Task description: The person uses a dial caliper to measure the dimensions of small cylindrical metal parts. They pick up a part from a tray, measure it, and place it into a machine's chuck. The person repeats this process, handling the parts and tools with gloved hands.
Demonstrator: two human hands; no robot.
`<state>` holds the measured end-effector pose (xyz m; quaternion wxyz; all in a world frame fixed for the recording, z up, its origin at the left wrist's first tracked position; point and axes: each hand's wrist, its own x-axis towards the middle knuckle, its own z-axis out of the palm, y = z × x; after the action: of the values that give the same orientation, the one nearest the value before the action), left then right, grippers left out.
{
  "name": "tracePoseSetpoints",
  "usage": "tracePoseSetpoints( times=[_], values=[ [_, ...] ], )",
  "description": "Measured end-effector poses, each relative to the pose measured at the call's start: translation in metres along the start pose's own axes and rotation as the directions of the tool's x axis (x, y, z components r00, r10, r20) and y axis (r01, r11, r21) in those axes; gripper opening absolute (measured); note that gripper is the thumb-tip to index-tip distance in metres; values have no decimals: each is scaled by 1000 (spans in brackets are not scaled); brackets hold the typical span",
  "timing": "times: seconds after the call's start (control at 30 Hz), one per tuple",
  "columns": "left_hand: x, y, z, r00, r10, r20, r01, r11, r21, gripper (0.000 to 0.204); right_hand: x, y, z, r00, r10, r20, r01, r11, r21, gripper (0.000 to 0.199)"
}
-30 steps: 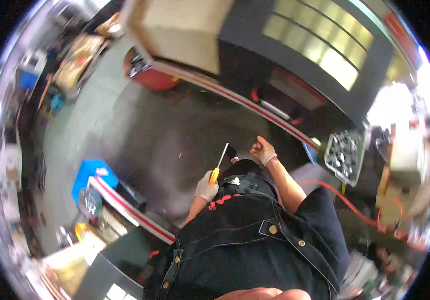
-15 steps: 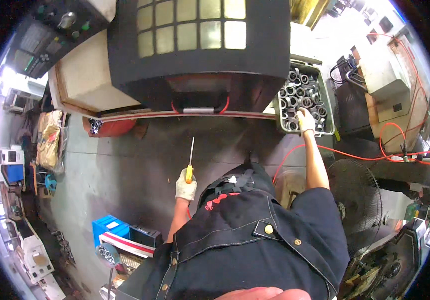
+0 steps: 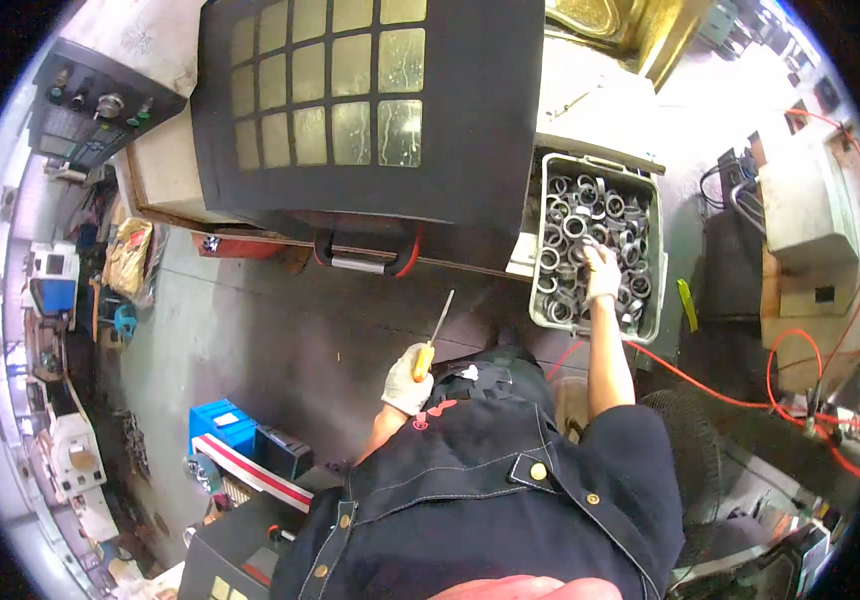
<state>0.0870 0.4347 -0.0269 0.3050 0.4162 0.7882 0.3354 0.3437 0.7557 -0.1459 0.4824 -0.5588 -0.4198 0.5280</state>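
Observation:
My left hand (image 3: 408, 380), in a pale work glove, is closed round the yellow handle of a screwdriver (image 3: 423, 362). Its thin shaft points up and slightly right, in front of my waist. My right hand (image 3: 602, 274), also gloved, reaches into a grey-green plastic bin (image 3: 658, 235) at the right. The bin holds many metal rings (image 3: 572, 228), piled loosely. The right fingers are bent together at a grey metal ring on the pile; the other rings around the fingertips partly hide the grip.
A dark machine door (image 3: 370, 190) with a windowed grid and a handle (image 3: 360, 265) stands ahead. A control panel (image 3: 90, 115) is at the far left. A red hose (image 3: 700, 385) runs along the right. A blue box (image 3: 222, 427) sits at the lower left.
The view has turned, so the machine and bin sit lower. My right hand has gone from the bin's near side further into the rings. The screwdriver now tilts more to the right.

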Motion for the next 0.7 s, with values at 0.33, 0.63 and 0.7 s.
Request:
tracePoseSetpoints(
  times=[0.33,0.63,0.7],
  values=[
    [31,14,-18,988,152,25,-152,988,10,42,-23,-84,29,713,257,652,-700,316,641,28],
    [63,-18,-65,926,372,70,-377,922,90,48,-79,-141,163,980,-175,100,101,857,505,27],
    [73,-32,-77,908,409,93,-417,903,99,48,-81,-132,171,997,-28,69,-30,701,713,34]
  ],
)
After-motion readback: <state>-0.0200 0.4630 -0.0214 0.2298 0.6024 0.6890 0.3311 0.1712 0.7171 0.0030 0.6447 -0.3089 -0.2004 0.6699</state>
